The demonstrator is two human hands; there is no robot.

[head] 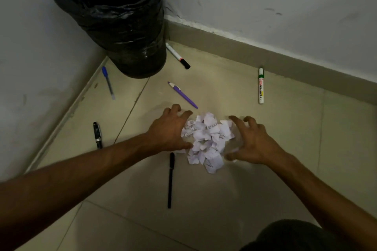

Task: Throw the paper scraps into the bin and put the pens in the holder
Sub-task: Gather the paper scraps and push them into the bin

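Note:
A heap of torn white paper scraps [208, 140] lies on the tiled floor. My left hand [169, 128] cups its left side and my right hand [251, 140] its right side, both with fingers spread and touching the floor or scraps. A bin lined with a black bag [114, 18] stands in the corner. Pens lie scattered: a blue pen [108, 83], a purple pen [182, 94], a black-capped marker [177, 55], a green whiteboard marker [261, 86], a dark fountain pen [97, 135] and a black pen [170, 179]. No holder is in view.
Two scuffed white walls [265, 6] meet behind the bin, with a skirting strip along the floor. My dark-clad knee [289, 236] shows at the bottom right.

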